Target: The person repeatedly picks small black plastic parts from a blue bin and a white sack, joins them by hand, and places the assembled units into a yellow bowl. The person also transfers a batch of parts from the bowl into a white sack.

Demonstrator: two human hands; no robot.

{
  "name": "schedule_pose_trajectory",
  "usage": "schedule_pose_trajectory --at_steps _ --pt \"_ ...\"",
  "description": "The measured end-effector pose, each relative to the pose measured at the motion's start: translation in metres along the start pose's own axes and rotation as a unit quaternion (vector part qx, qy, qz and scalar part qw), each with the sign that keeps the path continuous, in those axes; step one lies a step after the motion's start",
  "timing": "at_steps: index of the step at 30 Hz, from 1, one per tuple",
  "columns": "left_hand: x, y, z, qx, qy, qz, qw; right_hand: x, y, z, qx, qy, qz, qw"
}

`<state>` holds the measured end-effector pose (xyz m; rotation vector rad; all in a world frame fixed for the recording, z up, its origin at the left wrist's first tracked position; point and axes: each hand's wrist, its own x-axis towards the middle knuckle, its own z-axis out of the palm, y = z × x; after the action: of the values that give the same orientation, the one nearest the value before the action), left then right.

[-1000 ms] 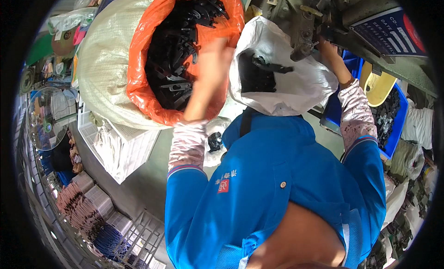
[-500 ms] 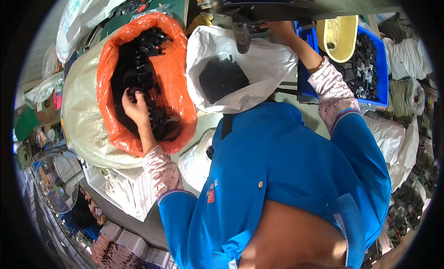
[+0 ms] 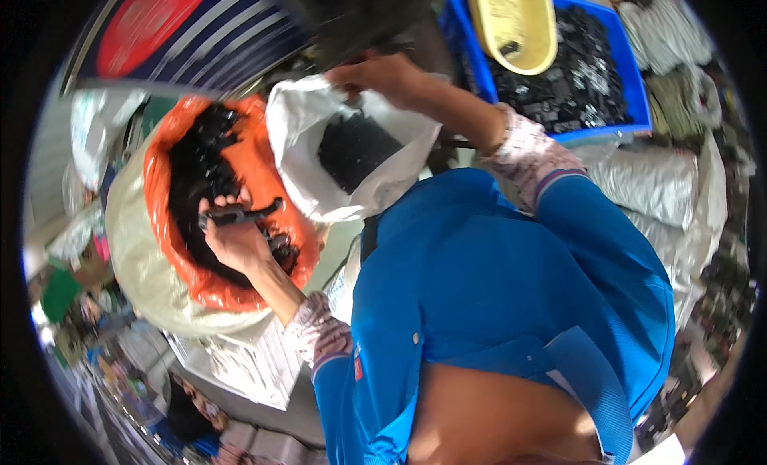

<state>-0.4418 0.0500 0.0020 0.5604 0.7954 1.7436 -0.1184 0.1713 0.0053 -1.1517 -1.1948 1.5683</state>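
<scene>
Left hand [image 3: 242,243]: palm up over the mouth of the orange-lined sack [image 3: 257,161], thumb and fingers closed together, clamped on a black part [image 3: 233,215].
Black part: lies across the fingers, within the sack's orange rim; one slim, curved end sticks out toward the rim's edge nearest the white bag [image 3: 292,145].
Orange-lined sack: pale woven outside, orange plastic folded over its edge; dark pieces [image 3: 209,157] lie inside, deepest along the side away from the white bag.
Right hand [image 3: 382,75]: reaches over the far edge of the white bag, close under a dark machine [image 3: 359,21]; the fingertips are shadowed and blurred, so I cannot tell whether they are apart or hold anything.
White bag: open-mouthed, between the orange-lined sack and the right forearm, with a heap of small black pieces [image 3: 359,155] at its bottom.
Blue bin [image 3: 637,89]: beyond the right forearm, black and shiny clear-looking bits [image 3: 575,73] spread inside; a yellow tub [image 3: 511,17] sits at its corner nearest the machine.
Panel [image 3: 208,41]: dark blue with a red oval and pale stripes, above the orange-lined sack's far edge.
White crate [image 3: 268,369]: below the sack's near edge.
</scene>
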Motion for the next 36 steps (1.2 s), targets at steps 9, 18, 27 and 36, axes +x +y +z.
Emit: schedule_pose_trajectory --at_steps 9,18,27,36 --pt "-0.035 -0.106 0.078 -0.019 -0.022 -0.266 0.963 -0.028 0.042 0.001 -0.157 0.072 -0.224 0.959" --pt "-0.066 -0.163 0.15 0.088 -0.051 -0.319 0.942 -0.165 0.073 -0.184 -0.51 0.353 -0.096 0.778" --pt "-0.079 -0.226 0.25 0.56 -0.475 -0.046 0.677 -0.153 0.099 -0.237 -0.629 0.272 -0.032 0.728" --pt "-0.08 -0.29 0.295 0.663 -0.676 0.089 0.31 -0.222 0.062 -0.253 -0.259 0.284 0.0 0.923"
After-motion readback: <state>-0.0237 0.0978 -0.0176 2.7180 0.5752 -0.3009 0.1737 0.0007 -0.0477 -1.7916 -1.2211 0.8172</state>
